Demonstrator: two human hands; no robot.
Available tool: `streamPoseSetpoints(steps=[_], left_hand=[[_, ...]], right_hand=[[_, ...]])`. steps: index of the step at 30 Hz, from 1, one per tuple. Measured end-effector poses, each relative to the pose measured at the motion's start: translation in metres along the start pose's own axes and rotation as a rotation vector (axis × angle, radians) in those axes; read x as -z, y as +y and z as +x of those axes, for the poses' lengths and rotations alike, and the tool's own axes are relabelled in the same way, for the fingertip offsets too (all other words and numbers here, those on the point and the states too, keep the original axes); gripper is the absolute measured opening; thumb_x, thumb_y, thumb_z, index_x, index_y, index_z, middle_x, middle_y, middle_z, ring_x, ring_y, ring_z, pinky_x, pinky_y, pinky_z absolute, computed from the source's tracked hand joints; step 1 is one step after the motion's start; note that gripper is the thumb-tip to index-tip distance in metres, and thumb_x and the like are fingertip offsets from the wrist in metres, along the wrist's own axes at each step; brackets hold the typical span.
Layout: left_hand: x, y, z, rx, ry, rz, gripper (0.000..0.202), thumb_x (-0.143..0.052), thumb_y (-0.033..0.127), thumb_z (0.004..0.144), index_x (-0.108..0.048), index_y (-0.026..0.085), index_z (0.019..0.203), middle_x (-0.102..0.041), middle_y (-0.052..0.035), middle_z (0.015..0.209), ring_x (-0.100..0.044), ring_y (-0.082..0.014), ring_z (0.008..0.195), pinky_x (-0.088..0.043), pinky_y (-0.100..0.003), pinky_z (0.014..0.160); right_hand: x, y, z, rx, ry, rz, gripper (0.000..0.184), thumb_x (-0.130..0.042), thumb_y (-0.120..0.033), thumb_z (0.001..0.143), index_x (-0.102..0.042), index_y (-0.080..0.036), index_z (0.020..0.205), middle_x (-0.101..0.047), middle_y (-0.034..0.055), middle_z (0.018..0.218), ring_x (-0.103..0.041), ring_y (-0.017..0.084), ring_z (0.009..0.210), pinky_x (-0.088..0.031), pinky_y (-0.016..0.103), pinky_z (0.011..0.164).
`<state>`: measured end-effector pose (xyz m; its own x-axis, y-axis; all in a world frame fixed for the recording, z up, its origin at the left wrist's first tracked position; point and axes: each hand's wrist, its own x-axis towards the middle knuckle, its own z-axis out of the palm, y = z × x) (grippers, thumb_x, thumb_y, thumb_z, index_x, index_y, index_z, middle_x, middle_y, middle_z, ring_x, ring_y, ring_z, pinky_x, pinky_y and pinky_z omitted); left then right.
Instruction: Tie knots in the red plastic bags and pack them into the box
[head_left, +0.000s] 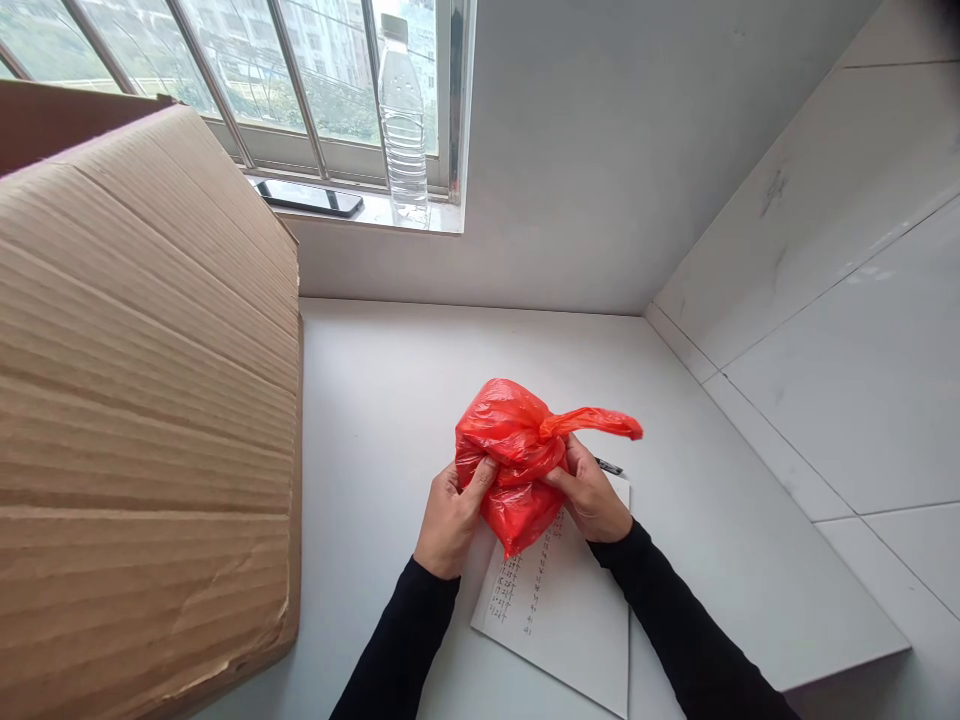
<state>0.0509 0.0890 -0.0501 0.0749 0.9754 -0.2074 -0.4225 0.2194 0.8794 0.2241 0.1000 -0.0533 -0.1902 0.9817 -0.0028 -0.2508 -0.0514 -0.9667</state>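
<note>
A red plastic bag (517, 430), gathered into a knot with one twisted end sticking out to the right, is held up between both hands. My left hand (457, 510) grips its left side, thumb pressed on the front. On the right side my right hand (592, 490) closes round the bag just below the knot. What the bag contains cannot be made out. Beneath it lies a white notepad (577, 610) with handwritten columns, partly covered by the bag. The tip of a dark pen (610, 467) shows beyond my right hand.
A large cardboard box (150, 400) stands on the left of the white table (375, 400). On the windowsill are a clear water bottle (405, 130) and a dark phone (311, 197). A tiled wall (847, 300) bounds the right side.
</note>
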Motion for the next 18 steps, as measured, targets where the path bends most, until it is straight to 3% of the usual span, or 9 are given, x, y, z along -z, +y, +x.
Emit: streamPoseSetpoints(steps=[5,9,15,18], left_hand=[[0.000,-0.003,0.002,-0.015,0.045,0.034,0.035,-0.081,0.047,0.071,-0.070,0.015,0.080,-0.075,-0.0054,0.079,-0.069,-0.0230,0.075,-0.053,-0.029,0.066],[0.000,-0.004,0.001,-0.006,0.054,0.045,0.035,-0.078,0.047,0.075,-0.072,0.014,0.086,-0.074,-0.0057,0.078,-0.068,-0.0220,0.074,-0.051,-0.028,0.065],[-0.004,0.002,-0.005,-0.048,-0.187,-0.033,0.040,-0.077,0.035,0.078,-0.067,0.019,0.113,-0.071,-0.0096,0.113,-0.066,-0.0265,0.102,-0.051,-0.037,0.092],[-0.004,0.002,-0.004,-0.075,-0.200,-0.022,0.042,-0.078,0.031,0.077,-0.066,0.019,0.115,-0.070,-0.0098,0.115,-0.065,-0.0269,0.104,-0.051,-0.037,0.093]], right_hand=[[-0.006,-0.002,-0.002,-0.024,-0.043,-0.038,0.043,-0.078,-0.036,0.078,-0.057,-0.026,0.114,-0.065,0.0056,0.118,-0.061,0.027,0.111,-0.051,0.042,0.095],[-0.013,-0.005,0.000,0.015,-0.005,0.017,0.039,-0.076,-0.035,0.082,-0.056,-0.026,0.114,-0.067,0.0037,0.110,-0.064,0.025,0.101,-0.054,0.040,0.091],[-0.005,0.004,0.004,0.068,0.137,0.017,0.025,-0.075,-0.036,0.080,-0.064,-0.025,0.099,-0.071,0.0032,0.097,-0.066,0.027,0.093,-0.056,0.041,0.083],[0.002,0.010,0.004,0.054,0.160,-0.022,0.018,-0.073,-0.038,0.081,-0.066,-0.023,0.089,-0.071,0.0042,0.090,-0.065,0.030,0.096,-0.055,0.045,0.086]])
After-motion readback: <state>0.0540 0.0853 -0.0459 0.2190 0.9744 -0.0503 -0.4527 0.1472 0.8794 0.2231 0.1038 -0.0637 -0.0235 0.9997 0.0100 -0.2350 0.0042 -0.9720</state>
